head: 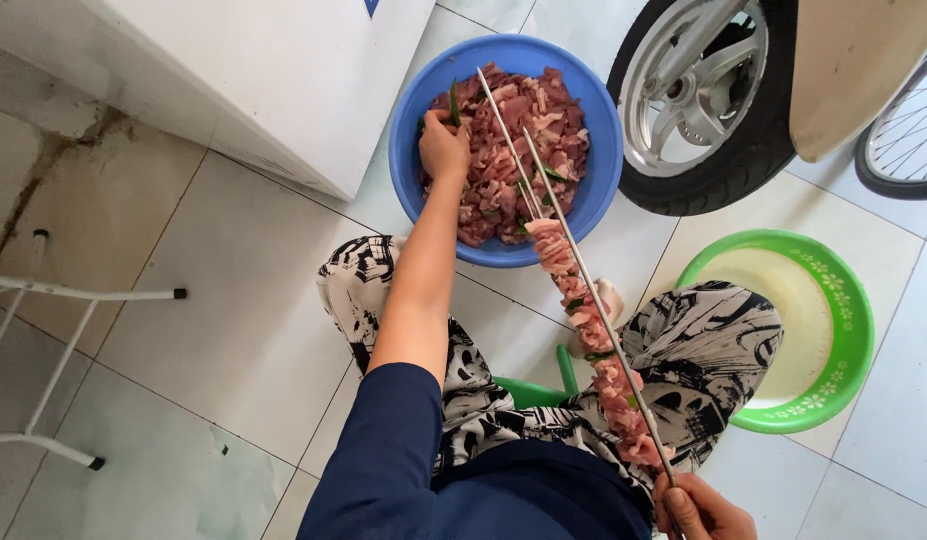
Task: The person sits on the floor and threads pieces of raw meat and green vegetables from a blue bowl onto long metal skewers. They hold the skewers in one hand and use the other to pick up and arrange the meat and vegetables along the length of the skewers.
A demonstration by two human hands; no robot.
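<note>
Skewers (574, 270) are pinched in the right hand (699, 510), roughly half loaded; more meat is being grabbed from the blue bowl (409, 190) by the left hand (444, 148), plenty left.

A white cabinet (284, 70) fills the eleven o'clock corner. At one to two o'clock stands a scooter wheel (704, 100) with a black tyre and silver rim, and a thin bicycle wheel (899, 150) sits at three o'clock. A green basin (852, 330) (flower-patterned rim) lies at four o'clock. White metal legs (54, 350) reach in at nine o'clock over pale floor tiles (234, 330).
</note>
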